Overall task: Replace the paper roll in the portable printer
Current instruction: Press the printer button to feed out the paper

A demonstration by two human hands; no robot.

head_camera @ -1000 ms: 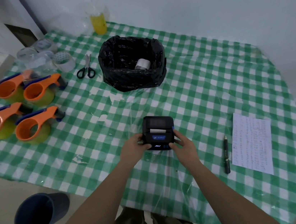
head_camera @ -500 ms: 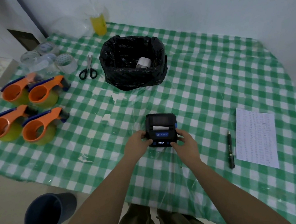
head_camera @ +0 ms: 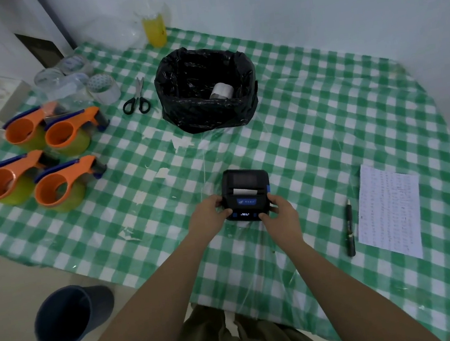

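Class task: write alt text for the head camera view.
Both hands, left hand and right hand, grip a small black portable printer on a green-checked tablecloth; a white paper roll lies in a black-lined bin behind.

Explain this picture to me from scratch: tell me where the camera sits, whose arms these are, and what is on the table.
The camera is worn on a person's head and looks down, so the two bare arms are the wearer's own. The left hand and right hand grip the sides of a small black portable printer resting on the green-and-white checked tablecloth; white paper shows at its slot. Behind it stands a bin lined with a black plastic bag, holding a white paper roll. At the left lie four orange tape dispensers and black-handled scissors; at the right, a dark pen and a printed paper sheet.
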